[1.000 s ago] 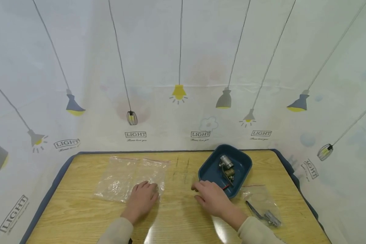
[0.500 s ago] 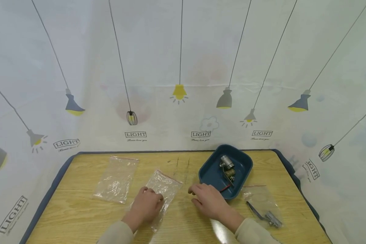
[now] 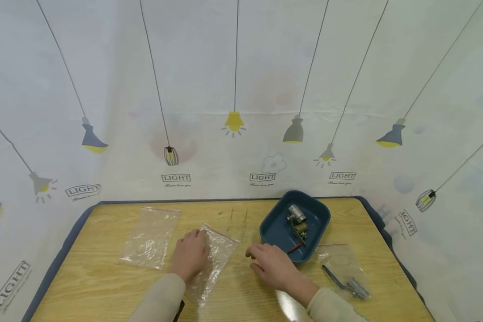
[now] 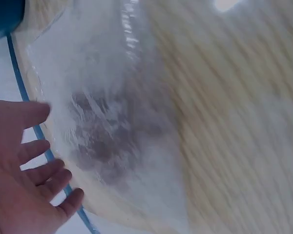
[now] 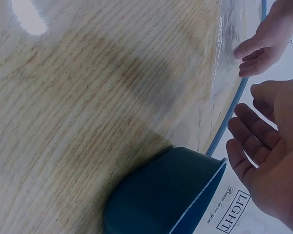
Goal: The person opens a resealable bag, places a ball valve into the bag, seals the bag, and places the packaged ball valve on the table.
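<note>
In the head view, my left hand (image 3: 190,255) is over the left edge of a clear zip bag (image 3: 221,250) with a red seal line. The left wrist view shows that hand (image 4: 36,180) with fingers spread apart above the bag, nothing held in it. A second flat zip bag (image 3: 150,237) lies to its left. My right hand (image 3: 274,267) hovers beside a dark blue tray (image 3: 271,228), its fingers loosely bent around nothing in the right wrist view. Inside the tray are a silver metal cylinder (image 3: 296,213), a brass-coloured fitting (image 3: 301,228) and a thin red piece (image 3: 294,248).
Right of the tray, a third zip bag (image 3: 342,257) lies with a dark lever (image 3: 333,277) and a grey metal fitting (image 3: 358,288) at its near end. The wooden table (image 3: 92,286) has a blue edge and meets a lamp-print curtain (image 3: 209,179) at the back.
One zip bag was drawn toward the person and turned, away from the bag beside it. My left hand then slid forward and left across it. The right hand shifted slightly left.
</note>
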`<move>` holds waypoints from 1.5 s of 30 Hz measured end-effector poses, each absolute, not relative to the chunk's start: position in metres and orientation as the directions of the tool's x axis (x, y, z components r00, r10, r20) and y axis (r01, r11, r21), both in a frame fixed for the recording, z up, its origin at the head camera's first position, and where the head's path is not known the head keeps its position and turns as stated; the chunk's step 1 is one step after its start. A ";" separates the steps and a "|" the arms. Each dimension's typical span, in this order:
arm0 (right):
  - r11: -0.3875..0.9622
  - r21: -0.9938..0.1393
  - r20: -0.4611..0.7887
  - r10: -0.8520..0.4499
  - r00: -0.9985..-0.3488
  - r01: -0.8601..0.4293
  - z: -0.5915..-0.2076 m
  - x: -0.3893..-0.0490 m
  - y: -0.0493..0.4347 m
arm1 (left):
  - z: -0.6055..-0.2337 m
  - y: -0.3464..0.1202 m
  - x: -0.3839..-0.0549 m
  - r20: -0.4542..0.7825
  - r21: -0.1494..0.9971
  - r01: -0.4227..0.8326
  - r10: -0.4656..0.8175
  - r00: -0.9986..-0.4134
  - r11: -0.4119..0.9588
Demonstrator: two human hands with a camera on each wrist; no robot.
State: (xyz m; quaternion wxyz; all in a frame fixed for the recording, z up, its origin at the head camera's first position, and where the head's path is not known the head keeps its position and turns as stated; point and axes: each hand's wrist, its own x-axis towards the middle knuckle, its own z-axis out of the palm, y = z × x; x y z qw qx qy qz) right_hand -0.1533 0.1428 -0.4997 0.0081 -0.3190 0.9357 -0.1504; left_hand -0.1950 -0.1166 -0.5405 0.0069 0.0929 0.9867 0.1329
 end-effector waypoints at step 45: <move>0.735 -0.301 0.031 -0.630 -0.776 -0.608 -0.513 -0.145 0.142 | -0.540 -0.100 -0.197 -0.223 0.462 0.135 0.262 -0.939 0.877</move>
